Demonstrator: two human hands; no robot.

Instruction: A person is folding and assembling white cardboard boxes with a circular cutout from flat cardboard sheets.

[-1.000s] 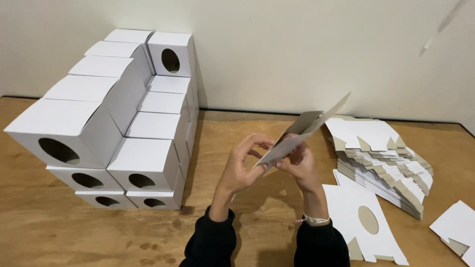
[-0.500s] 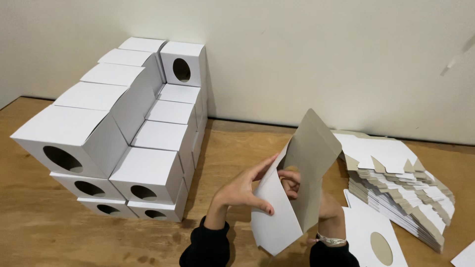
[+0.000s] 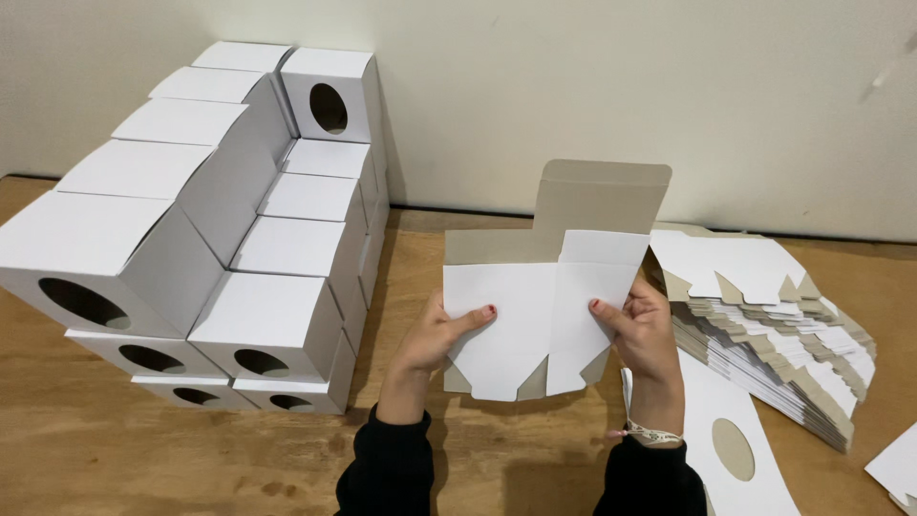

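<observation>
Wooden table against pale wall. Left hand and right hand pinch flat carton blank by side edges above table middle, thumbs in front, other fingers hidden behind. Blank stack partly cut off at right edge.

White box blank, unfolded, upright

I see the flat carton blank white on its outer face and grey-brown on its inner flaps. The folded boxes are white, each with a dark round hole. The stack of blanks shows white and grey-brown edges. The table is light brown wood. My sleeves are black, fingernails dark red, and the wall is cream.
</observation>
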